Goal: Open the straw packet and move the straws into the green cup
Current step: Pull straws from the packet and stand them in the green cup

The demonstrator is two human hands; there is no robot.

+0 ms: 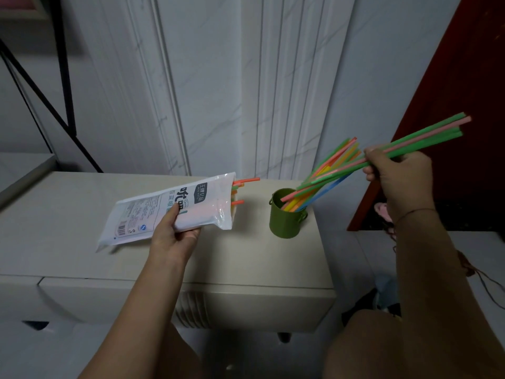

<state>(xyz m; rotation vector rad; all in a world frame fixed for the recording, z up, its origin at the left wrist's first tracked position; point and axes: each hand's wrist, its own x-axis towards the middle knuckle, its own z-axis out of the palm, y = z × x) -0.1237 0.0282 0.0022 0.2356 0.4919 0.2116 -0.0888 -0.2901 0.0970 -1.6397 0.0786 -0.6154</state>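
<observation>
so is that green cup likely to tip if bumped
Probably tippy: the green cup looks small and light, and the long straws in it all lean one way, far past its rim. It also stands near the right edge of the cabinet top, so a push might send it off.

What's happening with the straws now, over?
Left hand holds white plastic straw packet, open, orange straw ends poking out. Right hand grips green and pink plastic straws, tips at small green cup with colourful straws inside. Nothing blocking the cup.

Head-worn view, forward and down.
</observation>
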